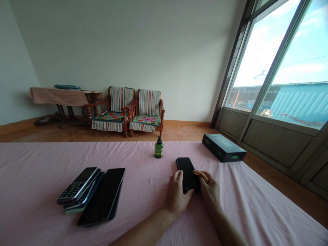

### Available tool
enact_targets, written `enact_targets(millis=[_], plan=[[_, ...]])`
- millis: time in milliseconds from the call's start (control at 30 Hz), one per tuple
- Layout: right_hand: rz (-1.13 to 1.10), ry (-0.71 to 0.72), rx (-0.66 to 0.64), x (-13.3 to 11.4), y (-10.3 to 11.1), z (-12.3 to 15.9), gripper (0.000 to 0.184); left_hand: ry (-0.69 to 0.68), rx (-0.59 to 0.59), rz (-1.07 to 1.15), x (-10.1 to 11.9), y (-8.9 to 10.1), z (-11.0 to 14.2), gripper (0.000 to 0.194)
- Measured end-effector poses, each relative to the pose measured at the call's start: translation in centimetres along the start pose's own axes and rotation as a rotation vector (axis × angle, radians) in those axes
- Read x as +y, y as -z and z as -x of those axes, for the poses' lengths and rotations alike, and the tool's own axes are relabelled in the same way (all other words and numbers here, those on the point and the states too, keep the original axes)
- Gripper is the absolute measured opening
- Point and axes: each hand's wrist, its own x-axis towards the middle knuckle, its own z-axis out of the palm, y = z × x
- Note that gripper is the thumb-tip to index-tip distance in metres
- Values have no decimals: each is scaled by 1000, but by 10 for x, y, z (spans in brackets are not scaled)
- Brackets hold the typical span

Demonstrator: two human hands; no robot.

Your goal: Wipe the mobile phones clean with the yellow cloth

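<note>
A black smartphone lies flat on the pink cloth of the table. My left hand rests on the phone's left edge, fingers laid along it and thumb touching its near end. My right hand is closed round a small tan object and presses it against the phone's right edge; what that object is I cannot make out.
At the left lies a pile of phones, a keypad handset on top beside a large black one. A small green bottle stands behind the smartphone. A dark box sits at the table's far right edge. Two wooden chairs stand against the wall.
</note>
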Motion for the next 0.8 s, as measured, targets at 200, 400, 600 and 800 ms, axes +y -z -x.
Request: enact_targets(millis=[200, 400, 600, 800], plan=[[56, 54, 99, 3, 1, -2, 33, -47, 10, -20, 0, -1, -1, 68], [91, 144, 131, -4, 2, 4, 33, -165, -36, -99, 5, 40, 20, 72], [199, 419, 0, -19, -9, 26, 29, -225, -12, -380, -15, 138, 73, 74], [172, 608, -252, -26, -27, 52, 27, -269, 176, -891, -71, 210, 121, 52]])
